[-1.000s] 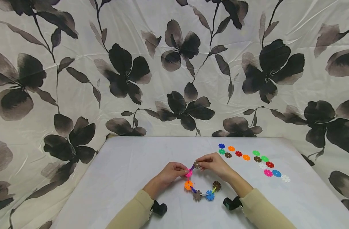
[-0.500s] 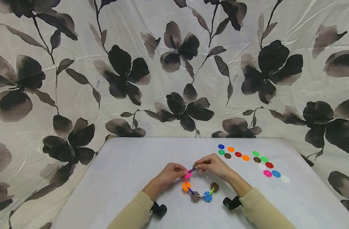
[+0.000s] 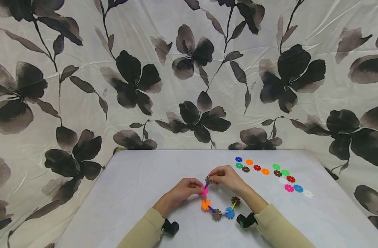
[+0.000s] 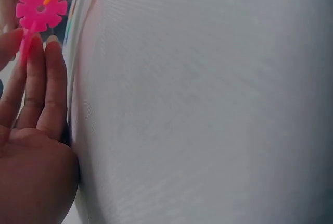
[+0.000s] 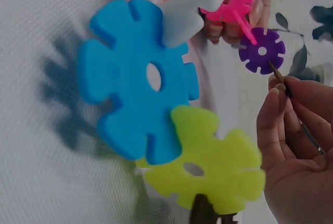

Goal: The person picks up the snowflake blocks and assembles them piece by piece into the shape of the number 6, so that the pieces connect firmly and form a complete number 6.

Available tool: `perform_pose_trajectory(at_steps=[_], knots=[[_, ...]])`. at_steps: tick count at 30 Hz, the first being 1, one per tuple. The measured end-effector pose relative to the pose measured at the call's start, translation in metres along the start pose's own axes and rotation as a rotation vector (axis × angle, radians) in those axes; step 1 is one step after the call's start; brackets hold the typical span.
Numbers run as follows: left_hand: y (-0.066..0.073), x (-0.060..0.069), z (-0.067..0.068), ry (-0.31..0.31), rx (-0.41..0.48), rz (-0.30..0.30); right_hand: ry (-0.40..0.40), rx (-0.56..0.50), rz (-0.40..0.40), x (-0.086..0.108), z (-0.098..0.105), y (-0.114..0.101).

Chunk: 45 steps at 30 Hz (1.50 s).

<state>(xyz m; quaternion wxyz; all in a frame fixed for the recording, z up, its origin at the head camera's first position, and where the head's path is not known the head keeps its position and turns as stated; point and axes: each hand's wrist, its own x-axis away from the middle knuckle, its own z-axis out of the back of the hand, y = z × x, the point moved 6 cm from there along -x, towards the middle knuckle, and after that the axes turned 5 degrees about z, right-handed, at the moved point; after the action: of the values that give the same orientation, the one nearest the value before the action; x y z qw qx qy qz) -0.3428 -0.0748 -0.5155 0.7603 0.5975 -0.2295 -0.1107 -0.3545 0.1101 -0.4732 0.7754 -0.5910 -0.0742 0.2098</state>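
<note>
A curved chain of slotted flower-shaped discs hangs between the two hands. My left hand [image 3: 183,190] pinches a pink disc [image 4: 41,7], which stands at the fingertips in the left wrist view. My right hand [image 3: 227,177] pinches a brown disc at the chain's upper end, joined to a purple disc [image 5: 262,51]. From the pink part the chain runs down through an orange disc [image 3: 206,205], a brown disc [image 3: 217,214], a white one [image 5: 182,5], a blue disc [image 3: 230,213] and a yellow-green disc [image 5: 223,161] to a dark brown disc [image 3: 235,201] at its free end.
Loose discs lie at the table's right rear, among them a dark blue disc [image 3: 239,159], a red disc [image 3: 291,179] and a white disc [image 3: 308,194]. The white table [image 3: 121,193] ends at a floral cloth [image 3: 164,103]. Black devices are on both wrists.
The right hand has shifted slightly left, with the brown disc nearer the left hand. The lower part of the chain swung left, then back right. Both hands keep their pinch.
</note>
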Motion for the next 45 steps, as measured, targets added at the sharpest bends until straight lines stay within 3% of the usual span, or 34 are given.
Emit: perform_pose_trajectory(at_steps=[7, 18, 22, 29, 38, 45], knots=[[0.004, 0.002, 0.007, 0.063, 0.017, -0.021, -0.057, 0.051, 0.024, -0.001, -0.008, -0.004], [0.005, 0.000, 0.005, 0.067, 0.013, -0.073, -0.117, 0.037, 0.050, 0.001, -0.025, -0.011], [0.007, 0.000, 0.004, 0.065, 0.017, -0.079, -0.108, 0.099, 0.057, 0.003, -0.021, -0.014], [0.005, 0.000, 0.001, 0.054, 0.035, -0.065, -0.038, 0.274, 0.049, 0.014, 0.009, -0.012], [-0.003, 0.000, 0.002, 0.080, 0.025, 0.005, 0.128, 0.504, -0.021, 0.033, 0.078, 0.010], [0.001, 0.000, 0.002, 0.058, 0.028, -0.009, 0.173, 0.628, -0.031, 0.033, 0.112, 0.027]])
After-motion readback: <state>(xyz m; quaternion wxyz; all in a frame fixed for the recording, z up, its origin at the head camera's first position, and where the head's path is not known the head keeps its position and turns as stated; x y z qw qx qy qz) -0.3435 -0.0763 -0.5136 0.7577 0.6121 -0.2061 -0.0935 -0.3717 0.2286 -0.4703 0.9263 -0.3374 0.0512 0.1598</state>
